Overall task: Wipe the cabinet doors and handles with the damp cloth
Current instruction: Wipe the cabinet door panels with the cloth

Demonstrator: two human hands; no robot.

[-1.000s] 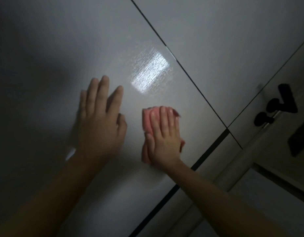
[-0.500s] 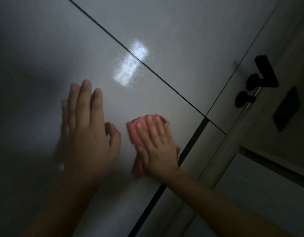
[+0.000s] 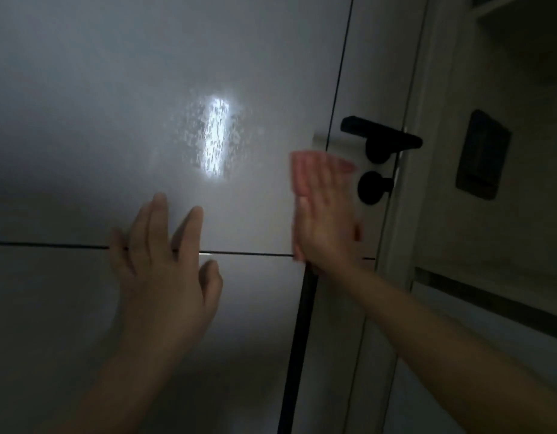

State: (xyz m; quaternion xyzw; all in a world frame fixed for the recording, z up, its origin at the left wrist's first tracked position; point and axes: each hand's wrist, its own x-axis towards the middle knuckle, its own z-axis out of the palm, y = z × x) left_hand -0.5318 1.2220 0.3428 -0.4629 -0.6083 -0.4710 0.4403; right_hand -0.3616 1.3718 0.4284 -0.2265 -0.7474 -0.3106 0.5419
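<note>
The pink cloth [image 3: 305, 170] is travelling toward the black lever handle [image 3: 380, 137]: a second ago it was being pressed against the middle of the pale cabinet door [image 3: 145, 89], well away from that handle, and now it is lying just beside it, its upper edge close under the lever. The view is also swinging, so the seam between panels [image 3: 51, 244], which was running on a slant, is now lying level. Judging from this, the broad face of the door is being finished off toward its edge, and the handle looks like the next part to be wiped; it is not yet being touched. The right hand [image 3: 325, 214] is spreading flat and wide, fingers straight and together, pinning the cloth against the door rather than gripping it; the cloth is showing above the fingertips and along the side of the hand away from the handle, and everything here is blurred with motion. The left hand [image 3: 164, 261] is holding nothing, open with fingers loosely spread, further from the handle and lying across the seam; whether its palm is really touching the door I cannot tell. A streaky bright reflection [image 3: 214, 139] is showing on the door, away from the handle, beyond the cloth.
</note>
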